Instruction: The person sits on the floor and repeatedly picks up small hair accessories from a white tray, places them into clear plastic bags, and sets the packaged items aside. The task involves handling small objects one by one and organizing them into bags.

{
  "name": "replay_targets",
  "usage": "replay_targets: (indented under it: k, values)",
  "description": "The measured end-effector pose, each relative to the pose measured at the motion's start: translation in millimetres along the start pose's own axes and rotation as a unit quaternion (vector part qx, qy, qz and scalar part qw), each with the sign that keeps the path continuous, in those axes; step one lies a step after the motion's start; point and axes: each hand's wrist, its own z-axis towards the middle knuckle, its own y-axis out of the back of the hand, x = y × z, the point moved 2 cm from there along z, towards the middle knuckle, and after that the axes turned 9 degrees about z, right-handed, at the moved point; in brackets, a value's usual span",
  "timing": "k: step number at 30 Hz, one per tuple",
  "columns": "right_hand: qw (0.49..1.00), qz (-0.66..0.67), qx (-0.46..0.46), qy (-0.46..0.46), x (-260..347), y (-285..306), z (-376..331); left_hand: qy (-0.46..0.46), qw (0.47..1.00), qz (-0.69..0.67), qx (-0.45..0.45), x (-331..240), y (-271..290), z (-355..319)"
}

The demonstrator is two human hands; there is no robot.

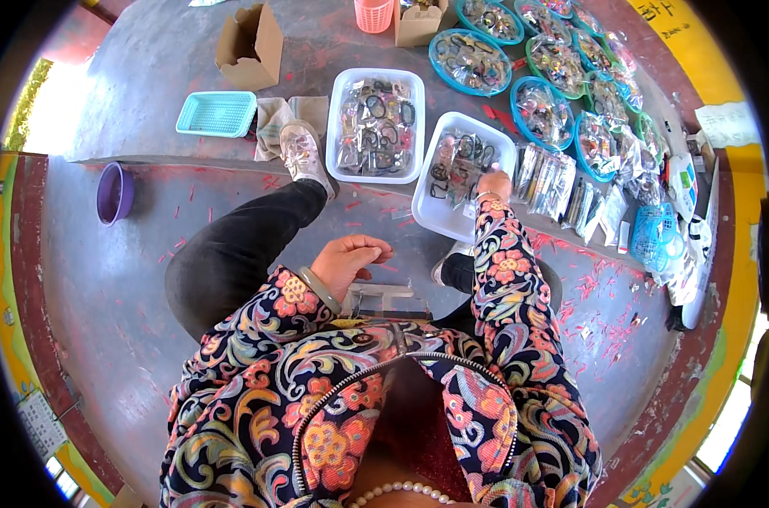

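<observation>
My right hand (495, 185) is at the right side of a white plastic tub (431, 212), its fingers closed together. What they hold, if anything, is hidden. In this tub lie clear bags (462, 169) with dark looped bands, perhaps bracelets or hair ties. My left hand (348, 261) hovers in front of my body, fingers loosely bent and partly stretched, with nothing visible in it. A second white tub (334, 127), to the left, contains more clear bags of dark bands and small coloured pieces.
Several round blue and green baskets (436, 72) of bagged trinkets fill the raised ledge at right. Packed clear sleeves (547, 179) lie beside the right tub. A turquoise basket (218, 130), a cardboard box (270, 52) and a purple basin (113, 195) stand at left. Red scraps litter the floor.
</observation>
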Motion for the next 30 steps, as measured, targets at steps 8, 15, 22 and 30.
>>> replay_targets:
  k: [8, 15, 22, 30]
  values:
    - [0.881, 0.462, 0.077, -0.072, 42.5, 67.7, -17.9, -0.031, 0.999, 0.035, 0.004, 0.8, -3.0, -1.5]
    - [0.75, 0.58, 0.315, 0.034, 130.7, 134.9, -136.2, -0.114, 0.99, 0.011, -0.08, 3.5, 12.1, 14.4]
    - [0.769, 0.029, -0.079, 0.634, 154.0, 143.6, -251.1, -0.181, 0.971, -0.136, -0.078, -11.4, 5.9, 18.2]
    - [0.827, 0.306, 0.172, 0.44, 166.1, 172.2, -234.3, -0.172, 0.974, -0.138, -0.046, -11.6, 27.2, 20.4]
